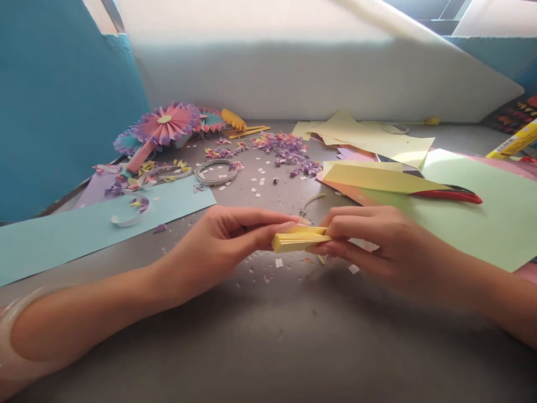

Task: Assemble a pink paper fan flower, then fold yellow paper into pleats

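A strip of yellow paper folded accordion-style sits between my hands in the middle of the view. My left hand pinches its left part between thumb and fingers. My right hand grips its right end, and those fingers hide that part of the strip. Both hands hover just above a grey table scattered with small paper bits.
Red-handled scissors lie partly under a yellow sheet on a green sheet at right. Far left, a pale blue sheet lies on the table. Paper rosettes, a tape roll and purple scraps lie beyond.
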The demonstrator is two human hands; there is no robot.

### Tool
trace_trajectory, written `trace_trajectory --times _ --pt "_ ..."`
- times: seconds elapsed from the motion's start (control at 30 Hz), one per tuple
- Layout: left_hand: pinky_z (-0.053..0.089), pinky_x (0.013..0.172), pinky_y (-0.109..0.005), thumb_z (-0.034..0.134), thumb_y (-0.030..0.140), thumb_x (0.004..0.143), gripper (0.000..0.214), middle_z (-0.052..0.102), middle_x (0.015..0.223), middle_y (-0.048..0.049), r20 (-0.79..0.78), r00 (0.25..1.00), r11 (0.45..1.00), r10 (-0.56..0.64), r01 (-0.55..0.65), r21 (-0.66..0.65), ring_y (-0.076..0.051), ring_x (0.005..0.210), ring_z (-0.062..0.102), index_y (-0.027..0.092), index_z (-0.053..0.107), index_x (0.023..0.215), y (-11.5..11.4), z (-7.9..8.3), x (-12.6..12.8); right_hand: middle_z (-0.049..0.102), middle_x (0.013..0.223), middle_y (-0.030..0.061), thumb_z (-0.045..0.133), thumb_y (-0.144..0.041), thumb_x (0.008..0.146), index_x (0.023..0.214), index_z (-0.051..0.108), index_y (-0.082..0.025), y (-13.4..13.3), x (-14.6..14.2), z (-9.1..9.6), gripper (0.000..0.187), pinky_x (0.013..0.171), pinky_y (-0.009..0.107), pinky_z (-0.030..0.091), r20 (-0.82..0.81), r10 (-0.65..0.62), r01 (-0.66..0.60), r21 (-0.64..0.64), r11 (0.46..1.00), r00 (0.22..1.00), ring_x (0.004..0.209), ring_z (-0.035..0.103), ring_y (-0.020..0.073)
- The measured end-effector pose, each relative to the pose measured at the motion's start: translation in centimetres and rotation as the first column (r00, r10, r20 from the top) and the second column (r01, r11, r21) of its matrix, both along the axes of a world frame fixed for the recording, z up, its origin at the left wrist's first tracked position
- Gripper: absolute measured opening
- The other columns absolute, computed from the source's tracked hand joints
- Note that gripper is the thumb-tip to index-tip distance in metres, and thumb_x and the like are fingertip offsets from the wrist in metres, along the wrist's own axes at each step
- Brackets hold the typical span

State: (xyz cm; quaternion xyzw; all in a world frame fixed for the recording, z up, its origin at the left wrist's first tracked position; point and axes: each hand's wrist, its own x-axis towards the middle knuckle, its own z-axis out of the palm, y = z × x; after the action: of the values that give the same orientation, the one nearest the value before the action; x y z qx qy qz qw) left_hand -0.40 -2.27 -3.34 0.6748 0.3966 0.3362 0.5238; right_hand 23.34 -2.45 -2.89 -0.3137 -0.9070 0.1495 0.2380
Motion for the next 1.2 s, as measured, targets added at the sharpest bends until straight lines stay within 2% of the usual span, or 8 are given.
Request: trace_trajectory --times 0.23,0.5,0.73,0.83,0.9,1.0,1.1,1.2 --pt "0.053 0.093 -0.026 0.043 0.051 0.099 0.041 0.075 0.111 0.0009 0.166 0.984 0.98 -0.067 0.096 -0.176 -0.019 0.107 0.067 0.027 0.075 0.109 -0.15 -0.37 -0.22 0.056 0.067 -0.0002 0.049 -0.02 0.094 0.07 0.056 -0.016 0.02 -0.03 -0.42 0.026 0.053 0.022 0.036 0.036 -0.067 0.065 0.068 0.996 0.997 0.058 0.049 0.0092" --pt "0.051 0.093 -0.022 0.044 0.051 0.099 0.04 0.075 0.113 0.0025 0.141 0.988 0.985 -0.065 0.087 -0.152 -0.017 0.109 0.067 0.028 0.074 0.111 -0.44 -0.17 -0.21 0.054 0.066 -0.0011 0.05 -0.019 0.093 0.068 0.052 -0.017 -0.15 -0.13 -0.39 0.025 0.053 0.022 0.034 0.055 -0.079 0.072 0.129 0.989 0.995 0.058 0.047 0.0089" --pt "0.05 0.097 -0.028 0.046 0.051 0.098 0.039 0.073 0.116 0.0003 0.168 0.982 0.985 -0.088 0.111 -0.135 -0.021 0.112 0.065 0.029 0.07 0.12 -0.33 -0.35 -0.24 0.053 0.063 -0.0017 0.051 -0.018 0.093 0.068 0.051 -0.018 -0.21 -0.19 -0.47 0.024 0.052 0.023 0.033 0.059 -0.086 0.078 0.131 0.988 0.995 0.055 0.045 0.0092" --pt "0.053 0.088 -0.024 0.053 0.051 0.094 0.036 0.075 0.11 0.0019 0.097 0.994 0.994 -0.047 0.056 -0.09 -0.019 0.104 0.068 0.031 0.07 0.12 -0.36 -0.21 -0.28 0.051 0.062 -0.0024 0.052 -0.017 0.092 0.068 0.05 -0.018 -0.33 -0.2 -0.42 0.024 0.051 0.022 0.031 0.053 -0.088 0.08 0.136 0.988 0.995 0.055 0.044 0.0085" --pt "0.054 0.07 -0.017 0.069 0.043 0.086 0.032 0.077 0.09 0.0055 0.033 0.999 0.999 -0.007 0.008 -0.042 -0.014 0.084 0.069 0.033 0.071 0.116 -0.41 -0.07 -0.21 0.05 0.063 -0.0028 0.052 -0.017 0.093 0.067 0.049 -0.018 -0.41 -0.22 -0.35 0.025 0.052 0.023 0.031 0.049 -0.091 0.083 0.137 0.987 0.995 0.055 0.043 0.0083" --pt "0.046 0.049 -0.012 0.082 0.027 0.073 0.047 0.071 0.068 0.0095 -0.001 1.0 1.0 0.019 -0.019 0.008 -0.008 0.059 0.062 0.034 0.069 0.118 -0.48 -0.05 -0.02 0.049 0.063 -0.0032 0.05 -0.016 0.093 0.067 0.047 -0.018 -0.48 -0.25 -0.31 0.027 0.053 0.023 0.031 0.048 -0.089 0.083 0.128 0.988 0.995 0.057 0.041 0.0082" --pt "0.048 0.051 -0.012 0.078 0.025 0.077 0.042 0.074 0.077 0.0079 -0.041 0.998 0.995 0.037 -0.033 0.096 -0.008 0.062 0.064 0.032 0.07 0.118 -0.55 -0.24 0.1 0.049 0.063 -0.0034 0.05 -0.017 0.093 0.067 0.048 -0.017 -0.49 -0.27 -0.4 0.026 0.054 0.022 0.031 0.046 -0.086 0.081 0.106 0.991 0.995 0.057 0.04 0.0079" --pt "0.055 0.065 -0.016 0.069 0.027 0.086 0.032 0.077 0.097 0.0044 -0.099 0.995 0.979 0.024 -0.003 0.206 -0.012 0.077 0.071 0.028 0.07 0.118 -0.62 -0.34 0.14 0.048 0.063 -0.0037 0.052 -0.018 0.093 0.066 0.048 -0.017 -0.46 -0.29 -0.59 0.027 0.053 0.022 0.031 0.041 -0.09 0.086 0.097 0.992 0.995 0.055 0.039 0.0074"
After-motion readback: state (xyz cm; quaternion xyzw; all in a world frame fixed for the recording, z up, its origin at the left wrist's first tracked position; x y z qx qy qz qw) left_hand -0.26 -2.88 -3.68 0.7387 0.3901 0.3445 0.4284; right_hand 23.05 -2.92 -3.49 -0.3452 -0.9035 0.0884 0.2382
